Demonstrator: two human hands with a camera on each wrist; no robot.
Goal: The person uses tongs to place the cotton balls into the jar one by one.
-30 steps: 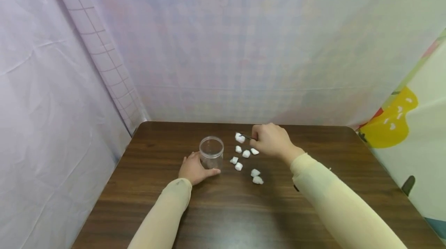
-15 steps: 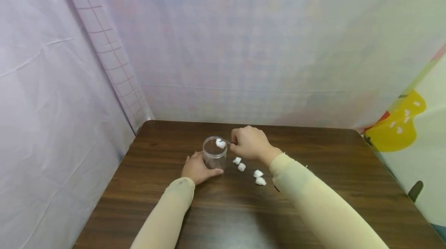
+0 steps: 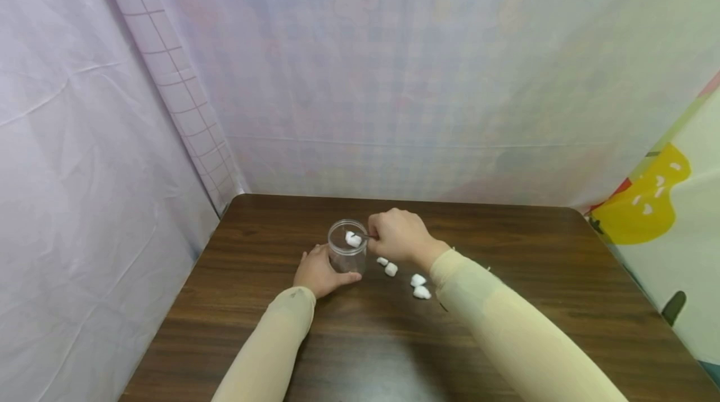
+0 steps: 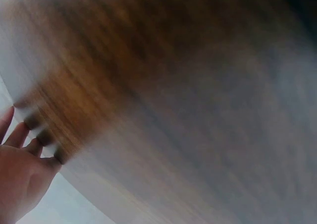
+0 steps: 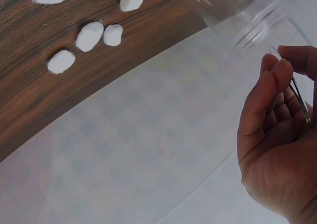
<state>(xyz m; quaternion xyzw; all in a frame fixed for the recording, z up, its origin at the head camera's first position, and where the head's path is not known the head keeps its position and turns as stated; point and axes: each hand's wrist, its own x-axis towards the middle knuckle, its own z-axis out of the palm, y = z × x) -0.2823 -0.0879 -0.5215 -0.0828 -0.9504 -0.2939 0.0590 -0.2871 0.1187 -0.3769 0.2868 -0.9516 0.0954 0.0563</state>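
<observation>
A clear jar (image 3: 350, 261) stands upright on the brown table, its mouth uncovered. My left hand (image 3: 322, 273) holds it around the left side, thumb across the near side. My right hand (image 3: 400, 234) pinches metal tweezers (image 5: 300, 99), whose tips hold a white cotton ball (image 3: 353, 239) at the jar's mouth, seemingly just inside the rim. Loose cotton balls (image 3: 391, 269) lie on the table right of the jar, some hidden behind my right hand in the head view. The left wrist view shows only part of my left hand (image 4: 25, 182); the jar is out of sight there.
Several cotton balls (image 5: 90, 35) show on the wood in the right wrist view. The dark wooden table (image 3: 506, 233) meets a pale patterned curtain (image 3: 394, 89) at its far edge. A white curtain (image 3: 73, 170) hangs along the left.
My right hand has carried the tweezers and cotton ball left from the table to the jar's mouth, then slightly lower. My left hand stays on the jar; the head view shifted slightly.
</observation>
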